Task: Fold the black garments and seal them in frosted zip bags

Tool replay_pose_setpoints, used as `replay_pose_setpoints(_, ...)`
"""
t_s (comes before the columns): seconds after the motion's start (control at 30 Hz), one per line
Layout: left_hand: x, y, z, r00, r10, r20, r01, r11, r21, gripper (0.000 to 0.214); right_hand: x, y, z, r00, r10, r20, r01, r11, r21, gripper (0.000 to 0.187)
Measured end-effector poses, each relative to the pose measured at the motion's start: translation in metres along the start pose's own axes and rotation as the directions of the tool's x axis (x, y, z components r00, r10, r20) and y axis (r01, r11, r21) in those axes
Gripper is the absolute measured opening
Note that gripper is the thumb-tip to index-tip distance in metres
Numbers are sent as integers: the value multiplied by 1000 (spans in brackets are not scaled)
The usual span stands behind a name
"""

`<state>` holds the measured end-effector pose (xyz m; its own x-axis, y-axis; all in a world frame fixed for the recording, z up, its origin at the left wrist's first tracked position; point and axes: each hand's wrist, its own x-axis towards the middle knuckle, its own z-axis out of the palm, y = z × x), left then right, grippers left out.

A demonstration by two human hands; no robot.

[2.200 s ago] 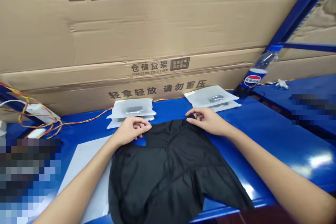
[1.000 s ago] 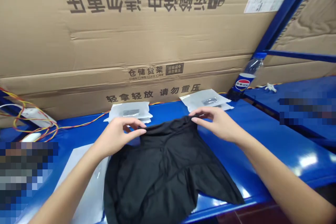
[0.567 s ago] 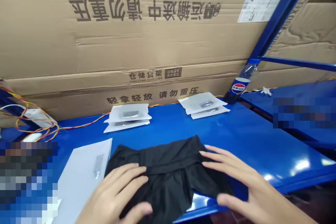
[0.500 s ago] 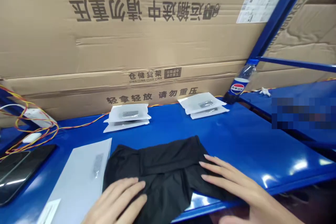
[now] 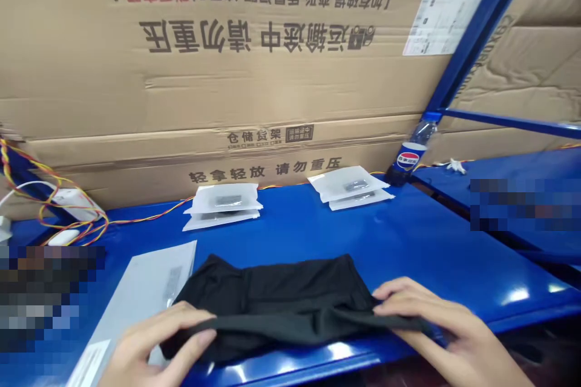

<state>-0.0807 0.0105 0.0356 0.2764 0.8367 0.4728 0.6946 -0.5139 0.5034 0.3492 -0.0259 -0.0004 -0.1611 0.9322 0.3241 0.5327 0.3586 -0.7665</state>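
Note:
A black garment (image 5: 276, 296) lies folded on the blue table (image 5: 408, 242) near its front edge. My left hand (image 5: 154, 347) pinches the garment's near edge at the left, thumb and fingers closed on the fabric. My right hand (image 5: 436, 326) grips the same near edge at the right. Between the two hands the edge is lifted a little off the table and stretched taut. A flat grey-white plastic bag (image 5: 136, 296) lies partly under the garment's left side.
Two small stacks of packed white bags (image 5: 222, 204) (image 5: 351, 186) lie at the table's back. Large cardboard boxes (image 5: 227, 72) form a wall behind. A cola bottle (image 5: 411, 154) leans by the blue rack post. Coloured wires (image 5: 68, 217) and a white device sit at left.
The garment's far edge was folded toward me and pressed flat with both hands. Now both hands have closed on the near edge and lifted it. The camera view has tilted upward.

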Motion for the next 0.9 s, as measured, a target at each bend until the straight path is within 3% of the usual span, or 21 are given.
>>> replay_pose_setpoints(0.1, 34, -2, 6, 977, -212, 19, 211, 977, 25, 40, 32, -2, 12, 965, 193, -179, -191, 981, 31, 37)
replay_pose_setpoints(0.17, 47, -8, 17, 976, -215, 27, 211, 973, 88, 49, 51, 3, 23, 937, 257, -236, -268, 963, -18, 51)
replay_pose_setpoints(0.3, 45, -12, 34, 994, 58, -89, -28, 954, 298, 47, 67, 12, 39, 936, 237, -259, -293, 935, -202, 53)
replay_pose_setpoints(0.4, 33, -2, 37, 955, 265, -134, -202, 911, 359, 29, 65, 9, 46, 942, 178, -285, -252, 935, -249, 47)
replay_pose_setpoints(0.5, 24, 5, 38, 912, 398, -101, -332, 860, 387, 26, 65, 2, 49, 954, 152, -258, -214, 949, -233, 40)
replay_pose_setpoints(0.6, 19, 5, 38, 890, 453, -55, -405, 839, 364, 27, 74, -2, 39, 953, 251, -170, -272, 955, -117, 38)
replay_pose_setpoints(0.73, 14, 8, 36, 894, 447, -27, -423, 863, 274, 28, 93, 1, 0, 900, 427, -86, -428, 904, 7, 39)
replay_pose_setpoints(0.83, 9, 20, 38, 892, 451, 12, -447, 879, 166, 29, 105, -4, -28, 858, 478, -188, -504, 854, -129, 31)
replay_pose_setpoints(0.9, 6, 28, 41, 895, 447, -1, -445, 891, 94, 27, 107, -18, -29, 858, 403, -318, -493, 819, -294, 27)
